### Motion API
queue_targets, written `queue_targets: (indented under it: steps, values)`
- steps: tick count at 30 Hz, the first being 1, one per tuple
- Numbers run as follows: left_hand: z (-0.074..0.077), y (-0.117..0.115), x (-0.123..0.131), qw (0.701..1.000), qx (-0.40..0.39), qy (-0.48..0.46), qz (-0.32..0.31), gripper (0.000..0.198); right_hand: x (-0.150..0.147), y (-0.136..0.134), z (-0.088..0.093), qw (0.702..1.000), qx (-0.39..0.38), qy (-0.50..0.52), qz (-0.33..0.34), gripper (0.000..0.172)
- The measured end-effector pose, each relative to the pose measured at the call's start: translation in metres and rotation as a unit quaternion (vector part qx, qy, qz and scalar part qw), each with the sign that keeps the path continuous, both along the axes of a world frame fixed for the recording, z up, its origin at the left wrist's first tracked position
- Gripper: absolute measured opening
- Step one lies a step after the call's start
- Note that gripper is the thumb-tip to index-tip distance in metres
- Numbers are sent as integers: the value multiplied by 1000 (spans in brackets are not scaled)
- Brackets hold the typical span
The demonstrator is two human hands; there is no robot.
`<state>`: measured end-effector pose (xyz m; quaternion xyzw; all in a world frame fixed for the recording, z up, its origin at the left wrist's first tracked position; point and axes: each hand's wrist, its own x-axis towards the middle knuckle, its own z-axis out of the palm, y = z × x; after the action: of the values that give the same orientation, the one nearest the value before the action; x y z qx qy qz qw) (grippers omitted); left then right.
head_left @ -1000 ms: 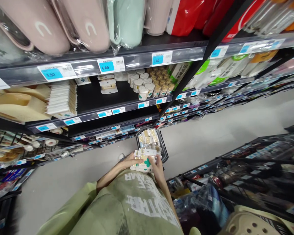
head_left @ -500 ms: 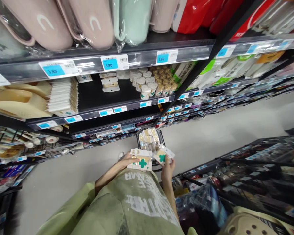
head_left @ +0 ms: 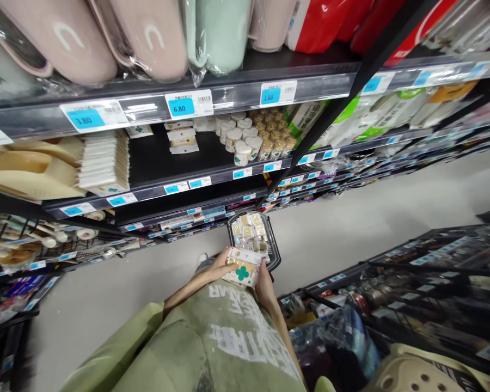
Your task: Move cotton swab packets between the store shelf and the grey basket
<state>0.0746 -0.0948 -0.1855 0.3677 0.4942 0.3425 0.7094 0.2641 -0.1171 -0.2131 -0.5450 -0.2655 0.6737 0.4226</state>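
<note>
I hold a small stack of flat white packets [head_left: 243,268] printed with a green clover, low in the head view in front of my green shirt. My left hand [head_left: 219,265] is closed round the stack's left side. My right hand [head_left: 263,279] grips its right edge from below. Just beyond my hands a black basket [head_left: 271,239] on the floor holds several more of the same packets. A few matching packets [head_left: 182,139] lie on the black middle shelf.
Shelving runs along the left: pink and green wrapped goods on top, blue price tags [head_left: 180,106], small round tubs [head_left: 242,141], white packs [head_left: 105,163] and beige items below. Grey aisle floor [head_left: 351,218] stretches right. A low rack of goods [head_left: 412,283] stands at lower right.
Half a second ago my right hand held one packet apart to the right; now it is back against the stack, and both hands hold the packets together.
</note>
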Motion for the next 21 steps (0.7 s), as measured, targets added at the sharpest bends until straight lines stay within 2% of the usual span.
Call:
queue_targets:
  steps: [3,5,8,11,14,17,21]
  values:
    - [2,-1,0,1000,-10,-6,-3,48,-2,-2,8,996,-61,62,36,63]
    - [4,-3,-1,999,-35,-35,-12,50,-2,-3,12,996,-53,51,49,54]
    - [5,-5,-2,992,-78,-101,-13,57,-2,-2,14,998,-5,-1,57,50]
    - [0,-7,-3,988,-78,-135,0,63,-1,3,10,996,39,-85,17,53]
    - [-8,-8,-4,991,-63,-116,6,67,4,6,3,990,23,-135,-28,54]
    - [-13,-8,-5,994,-59,-93,3,69,8,5,-1,987,4,-156,-45,53]
    - [-9,-8,-7,995,-47,-90,0,65,6,3,5,990,15,-135,-38,48]
